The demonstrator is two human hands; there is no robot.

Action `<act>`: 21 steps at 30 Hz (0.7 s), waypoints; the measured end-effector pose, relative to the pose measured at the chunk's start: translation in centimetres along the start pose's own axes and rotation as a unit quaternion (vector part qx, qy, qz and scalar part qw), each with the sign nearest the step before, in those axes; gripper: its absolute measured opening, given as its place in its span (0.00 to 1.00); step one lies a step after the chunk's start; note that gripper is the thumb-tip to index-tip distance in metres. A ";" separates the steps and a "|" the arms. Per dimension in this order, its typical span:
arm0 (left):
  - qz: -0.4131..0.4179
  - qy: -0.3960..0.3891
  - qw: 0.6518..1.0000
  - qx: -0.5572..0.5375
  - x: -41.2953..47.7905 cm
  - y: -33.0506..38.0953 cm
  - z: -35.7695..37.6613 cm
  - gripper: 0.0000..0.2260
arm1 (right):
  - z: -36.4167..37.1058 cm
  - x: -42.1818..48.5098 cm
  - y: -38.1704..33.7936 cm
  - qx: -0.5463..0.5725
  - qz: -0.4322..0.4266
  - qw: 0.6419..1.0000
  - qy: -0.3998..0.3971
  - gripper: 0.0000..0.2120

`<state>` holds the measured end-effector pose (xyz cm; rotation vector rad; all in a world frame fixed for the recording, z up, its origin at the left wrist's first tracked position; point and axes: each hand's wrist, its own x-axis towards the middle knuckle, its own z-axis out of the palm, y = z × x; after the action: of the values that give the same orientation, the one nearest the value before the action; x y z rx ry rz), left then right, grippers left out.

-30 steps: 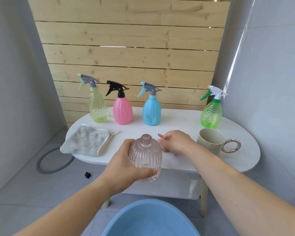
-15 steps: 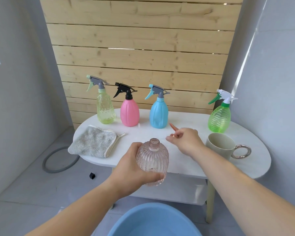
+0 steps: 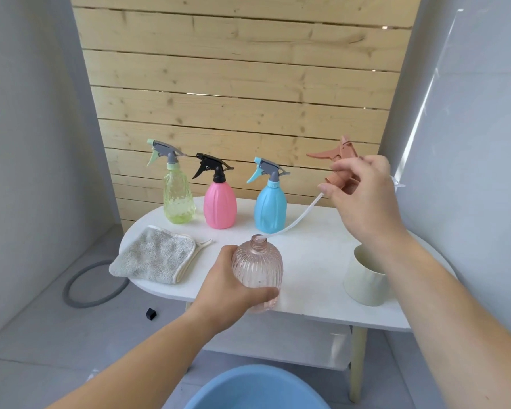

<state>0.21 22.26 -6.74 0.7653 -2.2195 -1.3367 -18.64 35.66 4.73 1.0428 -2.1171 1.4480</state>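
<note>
My left hand [image 3: 227, 293] grips a clear pink ribbed bottle [image 3: 258, 268] with an uncapped neck, held upright at the front edge of the white oval table [image 3: 316, 255]. Raised above the table's right side, my right hand [image 3: 363, 196] holds a salmon-coloured spray head [image 3: 335, 156] by its collar. From that head a white dip tube [image 3: 295, 221] slants down to the left, and its tip sits at the bottle's mouth.
A yellow-green [image 3: 177, 199], a pink [image 3: 219, 202] and a blue spray bottle [image 3: 270, 206] line the table's back. A grey cloth [image 3: 154, 255] lies at the left and a cream mug [image 3: 365, 278] at the right. A blue basin [image 3: 257, 391] sits on the floor below.
My right hand rose from the tabletop with the spray head, and the dip tube now reaches the bottle's mouth. The left hand kept its grip on the bottle.
</note>
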 end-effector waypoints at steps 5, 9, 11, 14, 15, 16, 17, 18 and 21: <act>-0.008 0.000 1.000 -0.001 0.7 -0.1 0.9 0.37 | -0.3 -0.3 0.2 -0.006 -0.060 0.998 0.034 0.15; -0.009 -0.005 1.000 -0.003 1.0 0.1 1.5 0.37 | -0.5 -0.5 0.4 -0.024 -0.100 0.993 0.057 0.14; -0.010 -0.005 1.000 -0.001 1.1 0.2 1.8 0.37 | -0.5 -0.6 0.3 -0.028 -0.121 0.991 0.059 0.14; -0.011 -0.002 1.000 0.000 1.4 0.3 2.2 0.36 | -0.4 -0.8 0.1 -0.025 -0.152 0.986 0.057 0.14; -0.011 0.000 1.000 -0.001 1.4 0.3 2.3 0.36 | -0.4 -0.9 0.0 -0.022 -0.159 0.985 0.055 0.13; -0.011 0.001 1.000 -0.001 1.5 0.3 2.4 0.36 | -0.3 -1.0 -0.2 -0.019 -0.166 0.985 0.051 0.13; -0.010 0.003 1.000 -0.001 1.5 0.3 2.5 0.36 | -0.2 -1.2 -0.3 -0.013 -0.169 0.984 0.047 0.13; -0.008 0.004 1.000 -0.001 1.6 0.3 2.6 0.36 | -0.1 -1.3 -0.5 -0.002 -0.169 0.985 0.040 0.13; -0.008 0.009 1.000 0.003 1.7 0.2 2.8 0.36 | 0.3 -1.8 -1.0 0.025 -0.169 0.985 0.014 0.13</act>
<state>-2.81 23.07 -7.62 0.7958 -2.2093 -1.3251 -16.71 35.85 4.09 1.3175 -1.7856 1.3441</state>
